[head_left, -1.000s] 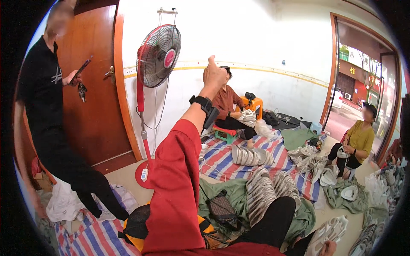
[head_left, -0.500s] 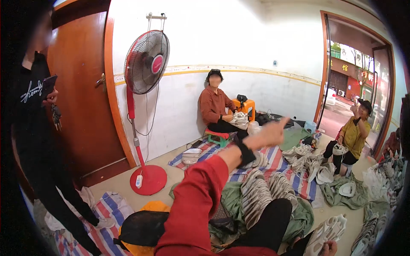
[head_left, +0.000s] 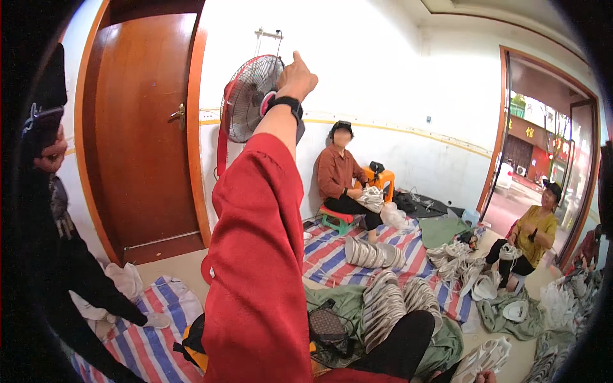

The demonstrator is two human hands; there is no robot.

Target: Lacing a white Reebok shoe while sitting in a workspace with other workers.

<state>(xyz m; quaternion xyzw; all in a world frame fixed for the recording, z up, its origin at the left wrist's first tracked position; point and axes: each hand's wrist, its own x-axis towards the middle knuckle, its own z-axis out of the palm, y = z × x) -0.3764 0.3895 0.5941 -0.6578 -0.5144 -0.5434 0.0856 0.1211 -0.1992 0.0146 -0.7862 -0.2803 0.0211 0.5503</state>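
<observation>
Room: white walls (head_left: 383,76) with 1 yellow stripe; 1 brown door (head_left: 143,134), shut, at left; 1 doorway (head_left: 536,166), open to the street, at right.
Floor covering: striped sheeting in 2 areas, one at lower left (head_left: 153,322), one at centre (head_left: 325,255).
Left hand (head_left: 297,78): 1, raised, index finger stretched upward, the others folded in; empty as far as seen; overlaps the fan in view.
Wristwear: 1 black watch (head_left: 287,105), below the left hand; 1 red sleeve (head_left: 258,255) on that arm.
Right hand (head_left: 486,376): 1, at the lower edge, partly cut off, fingers closed on the near end of the pale shoe piece.
Pale shoe piece (head_left: 488,353): held at lower right, beside the wearer's dark-trousered leg (head_left: 399,348); single or nested, cannot tell.
Shoe rows: 3 near the middle; 1 on the sheeting (head_left: 373,254), 2 side by side on green cloth (head_left: 385,303).
Fan (head_left: 246,96): 1, red and black, near the wall.
Stools: 2; 1 orange (head_left: 385,175), 1 red-topped green (head_left: 335,218).
Co-workers: 2 seated, 1 in a rust shirt (head_left: 335,172), 1 in a yellow-green top (head_left: 539,230), each handling pale shoe parts.
Standing person: 1, dark clothes (head_left: 54,255), left rim.
Handbag (head_left: 330,329): 1, brown patterned, beside the shoe rows.
</observation>
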